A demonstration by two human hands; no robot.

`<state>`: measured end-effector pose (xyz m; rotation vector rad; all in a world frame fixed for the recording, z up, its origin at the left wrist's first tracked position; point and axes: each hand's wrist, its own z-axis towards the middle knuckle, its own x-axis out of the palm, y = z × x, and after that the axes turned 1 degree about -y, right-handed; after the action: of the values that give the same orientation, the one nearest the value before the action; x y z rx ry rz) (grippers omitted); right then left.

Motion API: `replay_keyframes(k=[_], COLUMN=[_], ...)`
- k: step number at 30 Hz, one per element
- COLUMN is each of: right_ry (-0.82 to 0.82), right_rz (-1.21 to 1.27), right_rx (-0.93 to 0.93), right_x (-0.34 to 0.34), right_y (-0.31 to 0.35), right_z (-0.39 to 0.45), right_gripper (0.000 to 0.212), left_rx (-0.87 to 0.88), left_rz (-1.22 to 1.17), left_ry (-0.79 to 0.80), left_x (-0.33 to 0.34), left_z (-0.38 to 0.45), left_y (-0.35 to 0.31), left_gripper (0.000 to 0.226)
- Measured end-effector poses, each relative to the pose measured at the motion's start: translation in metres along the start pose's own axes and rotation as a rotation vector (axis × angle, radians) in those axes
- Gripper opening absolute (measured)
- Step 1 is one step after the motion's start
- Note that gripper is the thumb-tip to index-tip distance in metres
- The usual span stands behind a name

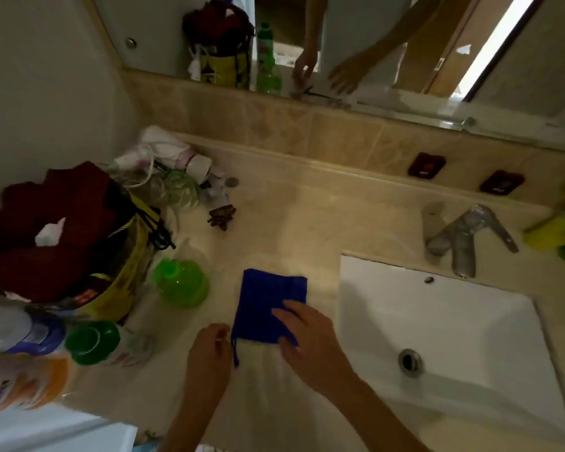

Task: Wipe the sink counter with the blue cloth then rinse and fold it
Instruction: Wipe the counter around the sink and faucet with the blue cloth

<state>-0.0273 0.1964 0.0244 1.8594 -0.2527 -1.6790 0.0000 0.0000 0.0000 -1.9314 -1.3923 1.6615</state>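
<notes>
The blue cloth (268,301) lies folded into a small rectangle on the beige sink counter (294,223), just left of the white sink (454,324). My right hand (307,337) rests flat on the cloth's near right part, fingers straight. My left hand (209,350) is at the cloth's near left corner, fingers curled beside a thin blue loop that hangs from that corner; whether it pinches the loop I cannot tell.
A chrome tap (463,236) stands behind the sink. Left of the cloth are a green bottle (180,282), a green cap (92,340), a yellow bag with dark red fabric (62,230) and other clutter. A yellow-green sponge (555,236) lies at the right edge. A mirror is above.
</notes>
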Motion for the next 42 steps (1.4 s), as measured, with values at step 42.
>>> replay_keyframes(k=[42], right_ry=[-0.125], right_rz=[-0.216], right_rx=[0.117], right_x=[-0.108], right_y=[-0.268], right_z=[0.207], right_gripper=[0.050], left_rx=[0.527], left_rz=[0.568], left_ry=[-0.207], left_x=[0.098], left_z=[0.153], left_y=[-0.074], left_gripper=[0.051])
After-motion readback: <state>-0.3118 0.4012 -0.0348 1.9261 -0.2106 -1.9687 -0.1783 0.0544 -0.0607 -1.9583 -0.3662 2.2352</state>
